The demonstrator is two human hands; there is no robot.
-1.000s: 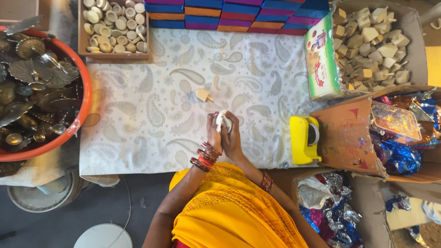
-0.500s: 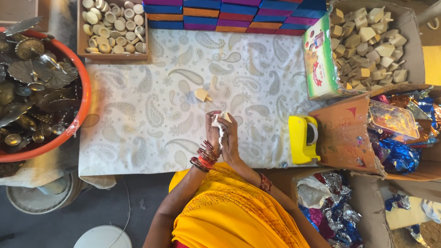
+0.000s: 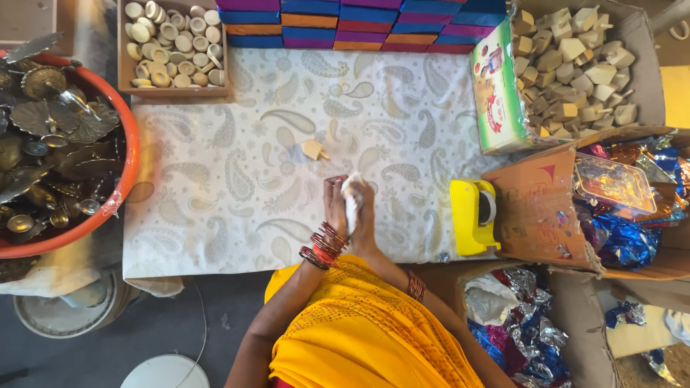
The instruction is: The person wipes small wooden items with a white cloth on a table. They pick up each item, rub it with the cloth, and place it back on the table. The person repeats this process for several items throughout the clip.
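Head view looks straight down at a table with a white paisley cloth (image 3: pixel 237 179). The small white thing (image 3: pixel 351 203) is long and thin, like a bit of rolled paper or cloth, and it stands up between two hands near the front edge of the cloth. What it really is, I cannot tell.

There is one white thing, and there is one little tan wooden piece (image 3: pixel 313 149) lying alone on the cloth, just past the hands. One yellow tape holder (image 3: pixel 474 215) sits at the right edge of the cloth. One wooden tray (image 3: pixel 173 90) holds many round wooden bits, too many to count. One cardboard box (image 3: pixel 632 29) is full of tan wooden pieces. One orange tub (image 3: pixel 128 162) on the left holds lots of dark metal things. A row of bright flat boxes (image 3: pixel 359 21) lines the far edge.

The left hand (image 3: pixel 334 208) and the right hand (image 3: pixel 363 215) are pressed close together, palms facing. Both are curled in tight around the white thing, one on each side. Red bangles (image 3: pixel 323 248) ring the left wrist.
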